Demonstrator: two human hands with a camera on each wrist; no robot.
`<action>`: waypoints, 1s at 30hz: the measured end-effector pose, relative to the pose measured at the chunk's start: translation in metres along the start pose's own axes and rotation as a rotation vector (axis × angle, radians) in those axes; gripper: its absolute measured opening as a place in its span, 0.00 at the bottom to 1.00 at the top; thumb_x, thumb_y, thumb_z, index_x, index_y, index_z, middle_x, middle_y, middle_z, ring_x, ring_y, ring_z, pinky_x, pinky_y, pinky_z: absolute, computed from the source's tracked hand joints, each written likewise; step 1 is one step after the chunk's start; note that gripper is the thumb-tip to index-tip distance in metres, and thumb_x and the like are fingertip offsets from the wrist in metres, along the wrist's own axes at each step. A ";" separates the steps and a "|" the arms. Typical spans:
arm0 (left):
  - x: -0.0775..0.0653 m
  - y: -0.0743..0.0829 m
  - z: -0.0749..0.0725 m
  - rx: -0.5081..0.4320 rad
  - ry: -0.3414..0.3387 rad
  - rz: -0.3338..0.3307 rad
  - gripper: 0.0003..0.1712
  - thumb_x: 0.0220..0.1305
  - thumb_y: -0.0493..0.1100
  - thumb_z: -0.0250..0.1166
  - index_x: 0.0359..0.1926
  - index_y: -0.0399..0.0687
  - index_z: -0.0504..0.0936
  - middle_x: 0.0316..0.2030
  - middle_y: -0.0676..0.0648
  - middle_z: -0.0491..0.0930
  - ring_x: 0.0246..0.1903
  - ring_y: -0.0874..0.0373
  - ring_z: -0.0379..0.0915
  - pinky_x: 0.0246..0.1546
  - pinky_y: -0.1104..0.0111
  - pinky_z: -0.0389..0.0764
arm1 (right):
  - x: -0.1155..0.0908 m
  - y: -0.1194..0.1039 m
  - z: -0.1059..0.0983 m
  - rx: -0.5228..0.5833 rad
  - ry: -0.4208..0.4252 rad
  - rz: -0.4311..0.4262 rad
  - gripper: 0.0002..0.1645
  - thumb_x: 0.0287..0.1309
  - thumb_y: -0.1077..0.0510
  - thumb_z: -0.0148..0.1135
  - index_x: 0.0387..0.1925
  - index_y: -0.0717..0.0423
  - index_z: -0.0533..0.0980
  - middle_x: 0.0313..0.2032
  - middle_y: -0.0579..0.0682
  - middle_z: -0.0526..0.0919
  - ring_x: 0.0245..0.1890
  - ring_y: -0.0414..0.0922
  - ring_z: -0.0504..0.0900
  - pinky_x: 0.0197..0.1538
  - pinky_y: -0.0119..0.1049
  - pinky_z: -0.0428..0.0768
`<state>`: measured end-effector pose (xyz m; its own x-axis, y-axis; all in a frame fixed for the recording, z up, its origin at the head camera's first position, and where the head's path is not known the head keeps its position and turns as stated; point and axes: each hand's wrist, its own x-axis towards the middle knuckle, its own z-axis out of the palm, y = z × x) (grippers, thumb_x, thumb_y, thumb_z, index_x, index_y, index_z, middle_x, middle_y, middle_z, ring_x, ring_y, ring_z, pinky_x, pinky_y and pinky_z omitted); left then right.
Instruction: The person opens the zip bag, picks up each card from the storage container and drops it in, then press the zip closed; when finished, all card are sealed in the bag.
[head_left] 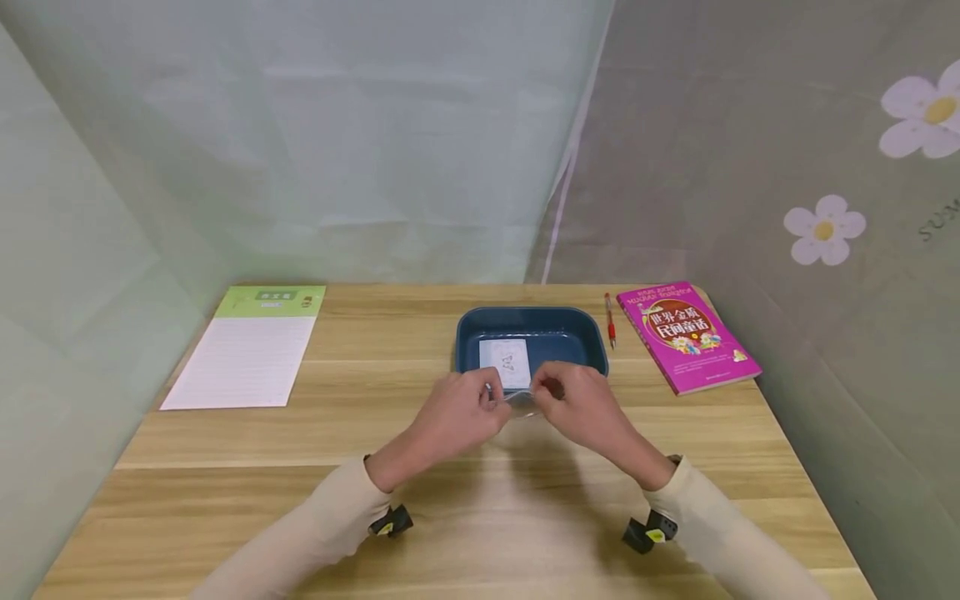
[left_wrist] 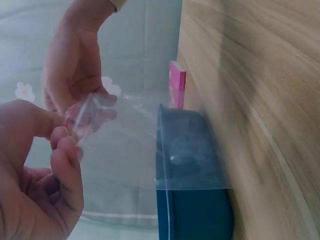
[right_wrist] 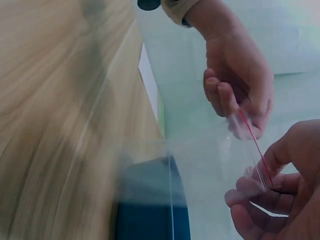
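Clear bag (left_wrist: 132, 145) hard to make out in head view; blue tray's (head_left: 562, 346) near rim partly hidden by hands; print on white card (head_left: 504, 363) in tray too small to read. Left hand (head_left: 465, 408) and right hand (head_left: 581, 404) angle inward, each pinching the bag's red-striped edge between thumb and fingers. Bag hangs between hands, by tray's near side

A wooden table (head_left: 360, 358) with streaked grain is carrying a green-topped lined pad (head_left: 236, 358), which is lying in the far left corner. Near the far edge, right of its middle, a dark blue tray (head_left: 528, 320) is sitting beside a red pen (head_left: 611, 323). A pink book (head_left: 701, 362) is filling the far right corner.
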<state>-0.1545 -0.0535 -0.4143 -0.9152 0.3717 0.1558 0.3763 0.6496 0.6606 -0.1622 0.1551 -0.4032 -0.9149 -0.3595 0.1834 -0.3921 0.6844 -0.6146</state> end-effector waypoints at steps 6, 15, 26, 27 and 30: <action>0.001 -0.002 -0.004 0.028 -0.027 0.001 0.04 0.56 0.42 0.67 0.26 0.55 0.81 0.11 0.60 0.65 0.12 0.68 0.58 0.15 0.72 0.59 | 0.000 0.002 0.001 0.004 -0.015 -0.013 0.06 0.63 0.66 0.65 0.34 0.54 0.84 0.26 0.43 0.80 0.25 0.39 0.73 0.27 0.32 0.73; 0.000 -0.003 -0.008 -0.056 -0.086 0.024 0.07 0.53 0.37 0.70 0.34 0.51 0.83 0.31 0.55 0.83 0.30 0.66 0.77 0.34 0.69 0.79 | 0.000 0.002 -0.002 0.038 -0.020 -0.037 0.05 0.64 0.63 0.66 0.38 0.56 0.87 0.32 0.45 0.87 0.26 0.38 0.78 0.29 0.31 0.78; 0.001 -0.003 -0.014 -0.054 -0.041 -0.008 0.05 0.57 0.35 0.67 0.32 0.51 0.83 0.28 0.56 0.83 0.22 0.65 0.74 0.25 0.72 0.75 | 0.000 0.006 -0.006 0.086 0.006 0.002 0.05 0.63 0.60 0.69 0.39 0.54 0.88 0.35 0.46 0.89 0.28 0.36 0.82 0.32 0.33 0.81; 0.001 -0.003 -0.015 -0.056 -0.043 -0.003 0.04 0.57 0.35 0.67 0.32 0.50 0.84 0.28 0.56 0.83 0.24 0.65 0.75 0.27 0.71 0.77 | -0.001 0.007 -0.007 0.092 0.005 0.006 0.05 0.63 0.60 0.69 0.39 0.54 0.88 0.35 0.46 0.89 0.29 0.37 0.82 0.33 0.33 0.81; 0.000 -0.003 -0.017 -0.063 -0.044 0.010 0.03 0.58 0.36 0.66 0.32 0.48 0.85 0.28 0.55 0.83 0.28 0.66 0.77 0.31 0.71 0.80 | -0.001 0.008 -0.007 0.112 0.001 0.021 0.05 0.64 0.59 0.68 0.38 0.54 0.88 0.35 0.46 0.89 0.29 0.37 0.82 0.33 0.33 0.81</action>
<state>-0.1580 -0.0670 -0.4036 -0.9038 0.4072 0.1313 0.3741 0.6034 0.7042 -0.1653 0.1653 -0.4022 -0.9228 -0.3457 0.1704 -0.3602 0.6165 -0.7001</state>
